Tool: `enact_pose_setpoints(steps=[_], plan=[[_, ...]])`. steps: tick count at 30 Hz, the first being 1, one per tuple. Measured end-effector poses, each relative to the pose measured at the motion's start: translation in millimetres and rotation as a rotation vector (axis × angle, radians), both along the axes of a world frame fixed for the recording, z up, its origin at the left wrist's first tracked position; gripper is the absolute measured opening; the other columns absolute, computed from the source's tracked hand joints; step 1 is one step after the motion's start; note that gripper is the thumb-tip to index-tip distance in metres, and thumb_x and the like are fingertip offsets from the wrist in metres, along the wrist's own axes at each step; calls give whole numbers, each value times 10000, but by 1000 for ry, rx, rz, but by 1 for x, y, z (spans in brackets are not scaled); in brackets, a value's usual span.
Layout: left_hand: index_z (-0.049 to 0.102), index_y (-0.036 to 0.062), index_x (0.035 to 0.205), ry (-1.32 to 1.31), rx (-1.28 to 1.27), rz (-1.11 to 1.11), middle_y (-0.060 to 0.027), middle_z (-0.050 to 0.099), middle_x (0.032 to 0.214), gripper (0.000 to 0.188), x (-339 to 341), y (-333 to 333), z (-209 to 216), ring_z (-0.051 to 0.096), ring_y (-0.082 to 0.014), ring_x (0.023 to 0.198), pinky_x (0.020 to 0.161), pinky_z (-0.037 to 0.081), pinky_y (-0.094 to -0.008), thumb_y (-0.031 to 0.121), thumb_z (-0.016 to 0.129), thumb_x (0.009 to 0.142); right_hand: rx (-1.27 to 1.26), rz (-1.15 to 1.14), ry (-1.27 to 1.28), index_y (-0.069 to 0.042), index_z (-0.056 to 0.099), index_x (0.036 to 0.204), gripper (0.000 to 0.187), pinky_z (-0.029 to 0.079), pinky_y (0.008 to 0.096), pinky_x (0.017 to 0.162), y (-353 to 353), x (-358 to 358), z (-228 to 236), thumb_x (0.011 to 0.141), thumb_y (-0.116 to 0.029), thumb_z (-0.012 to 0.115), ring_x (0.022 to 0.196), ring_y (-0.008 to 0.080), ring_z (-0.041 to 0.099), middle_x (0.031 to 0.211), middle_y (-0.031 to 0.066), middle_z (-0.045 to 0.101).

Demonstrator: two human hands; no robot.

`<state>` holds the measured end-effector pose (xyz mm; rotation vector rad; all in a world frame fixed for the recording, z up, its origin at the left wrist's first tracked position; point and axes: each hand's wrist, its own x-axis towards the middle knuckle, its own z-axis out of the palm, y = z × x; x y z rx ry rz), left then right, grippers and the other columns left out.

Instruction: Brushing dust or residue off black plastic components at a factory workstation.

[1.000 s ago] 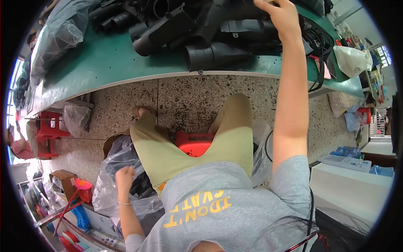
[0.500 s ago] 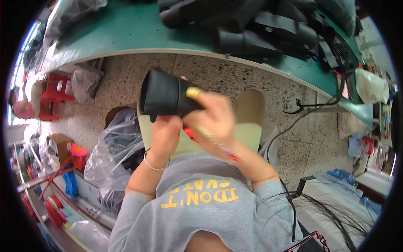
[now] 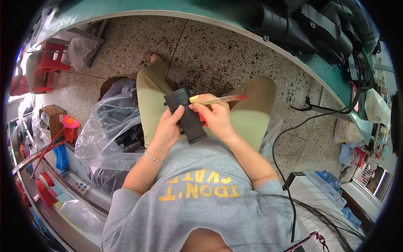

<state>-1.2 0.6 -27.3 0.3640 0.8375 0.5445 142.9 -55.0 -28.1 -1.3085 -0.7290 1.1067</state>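
A black plastic tube [image 3: 192, 124] lies in our curled left hand [image 3: 169, 125], beside our inward-angled right hand [image 3: 216, 119] pinching a thin red-ended stick [image 3: 222, 100].

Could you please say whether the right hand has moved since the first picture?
Yes, the right hand has drawn back from over the green table toward the grey shirt.

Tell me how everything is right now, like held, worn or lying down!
Black part: held, slanted
Left hand: gripping black part
Thin tool: held
Right hand: holding thin tool
Plastic bag: crumpled
Black cable: hanging, curved
Table parts: lying together
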Motion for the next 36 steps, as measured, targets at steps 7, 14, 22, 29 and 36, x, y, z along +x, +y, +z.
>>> enact_pose_setpoints(steps=[7, 14, 22, 29, 36], plan=[[520, 24, 1067, 134, 0, -30, -67, 603, 869, 205, -4, 7, 25, 613, -174, 688, 598, 571, -400, 133, 524, 893, 256, -189, -674, -27, 660, 832, 145, 456, 292, 728, 3, 22, 17, 698, 22, 688, 774, 176, 590, 816, 79, 645], [540, 23, 1040, 186, 33, -87, -57, 610, 851, 192, -5, 2, 22, 597, -128, 656, 577, 534, -276, 127, 552, 879, 214, -92, -663, -37, 670, 825, 101, 434, 309, 770, 1, 19, 11, 725, -36, 683, 751, 182, 594, 810, 55, 653], [558, 27, 1003, 238, 44, -83, -33, 609, 799, 155, 9, -4, 31, 593, -112, 617, 518, 519, -250, 122, 541, 882, -7, -49, 102, 25, 640, 904, 130, 481, 223, 685, -2, 20, 4, 777, -1, 636, 764, 88, 580, 853, 61, 637], [564, 34, 1026, 346, 182, -46, -12, 596, 829, 179, 10, 5, 26, 545, -87, 645, 581, 467, -226, 131, 538, 878, 296, -209, -1013, -22, 583, 792, 29, 488, 308, 597, 25, 37, -54, 774, 0, 587, 717, 211, 612, 788, 113, 610], [544, 18, 837, 620, 659, -146, -70, 583, 772, 260, -13, 19, 6, 551, -132, 648, 569, 448, -283, 263, 494, 910, 293, -305, -1035, -51, 616, 773, 69, 463, 332, 649, 14, 57, -10, 730, -34, 667, 698, 237, 596, 761, 71, 622]])
